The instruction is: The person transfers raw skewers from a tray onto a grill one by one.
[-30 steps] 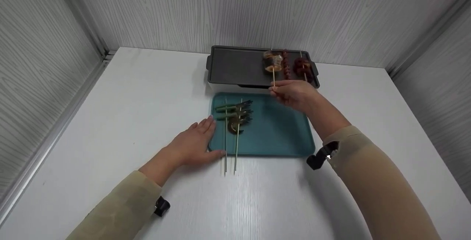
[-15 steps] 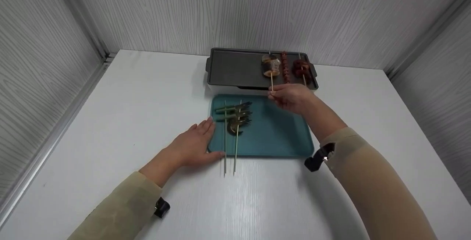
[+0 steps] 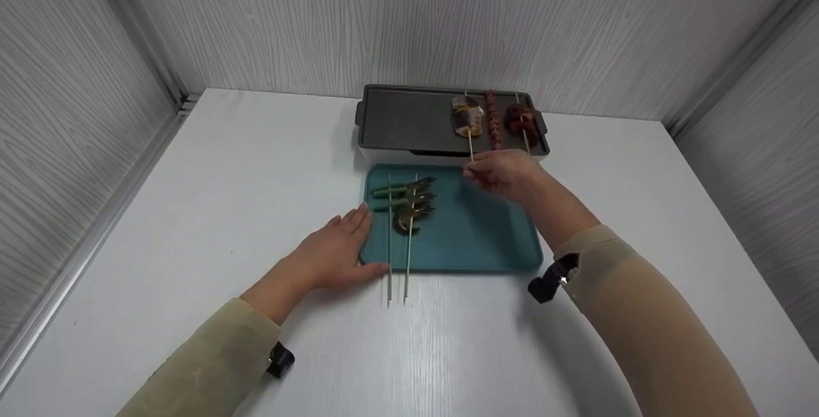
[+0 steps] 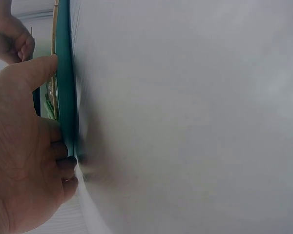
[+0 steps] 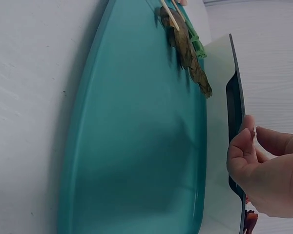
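My right hand pinches the wooden stick of a skewer threaded with thick brown and pale pieces. The pieces lie over the dark griddle plate, right of its middle; whether they touch it I cannot tell. In the right wrist view, thumb and fingertips meet at the griddle's front edge. My left hand rests against the left rim of the teal tray, its thumb at the front corner. Two skewers lie on the tray near it: green vegetable pieces and brown shrimp, sticks jutting over the front rim.
On the griddle's right side lie a thin skewer of small red pieces and a skewer with dark red rings. The griddle stands directly behind the tray on a white table. Pale wood-grain panels enclose the table.
My right hand has lowered the skewer slightly towards the griddle and nearer me. The left hand stays at the tray's rim. The whole view has shifted a little.
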The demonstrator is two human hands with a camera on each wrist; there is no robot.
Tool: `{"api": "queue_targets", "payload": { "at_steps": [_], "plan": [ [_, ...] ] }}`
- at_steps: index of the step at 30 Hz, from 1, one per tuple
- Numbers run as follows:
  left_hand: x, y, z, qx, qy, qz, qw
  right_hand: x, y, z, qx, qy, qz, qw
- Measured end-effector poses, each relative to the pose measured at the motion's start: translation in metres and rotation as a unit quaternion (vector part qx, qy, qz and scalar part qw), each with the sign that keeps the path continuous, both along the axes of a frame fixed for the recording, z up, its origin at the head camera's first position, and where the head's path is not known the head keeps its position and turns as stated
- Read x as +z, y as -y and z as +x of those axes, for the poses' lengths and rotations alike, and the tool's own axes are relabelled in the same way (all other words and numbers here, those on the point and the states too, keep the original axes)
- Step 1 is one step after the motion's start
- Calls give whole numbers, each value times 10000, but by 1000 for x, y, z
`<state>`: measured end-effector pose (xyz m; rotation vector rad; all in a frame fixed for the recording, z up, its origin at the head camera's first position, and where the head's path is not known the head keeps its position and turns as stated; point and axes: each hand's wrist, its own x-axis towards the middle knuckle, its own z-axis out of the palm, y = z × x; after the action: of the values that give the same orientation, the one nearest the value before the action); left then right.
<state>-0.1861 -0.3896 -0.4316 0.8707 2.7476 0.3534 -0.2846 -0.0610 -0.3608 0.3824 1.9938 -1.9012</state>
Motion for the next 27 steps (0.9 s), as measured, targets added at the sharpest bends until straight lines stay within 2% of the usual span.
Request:
{"api": "queue_targets", "payload": {
  "at_steps": [10,18,23,27],
  "plan": [
    [-2,1,-5,11,25,56,10000,0,-4,7,238,-15,-120,9996],
    [-1,1,-9,-17,-31,63,10000,5,-23,36,652,-363,326,9967],
    [1,3,-9,-18,7,58,10000,3,-39,58,1017,-860,1238,9833],
    [0,5,-9,10,60,18,10000,-3,-50,72,1143,-1251,2200,9607]
  ]
}}
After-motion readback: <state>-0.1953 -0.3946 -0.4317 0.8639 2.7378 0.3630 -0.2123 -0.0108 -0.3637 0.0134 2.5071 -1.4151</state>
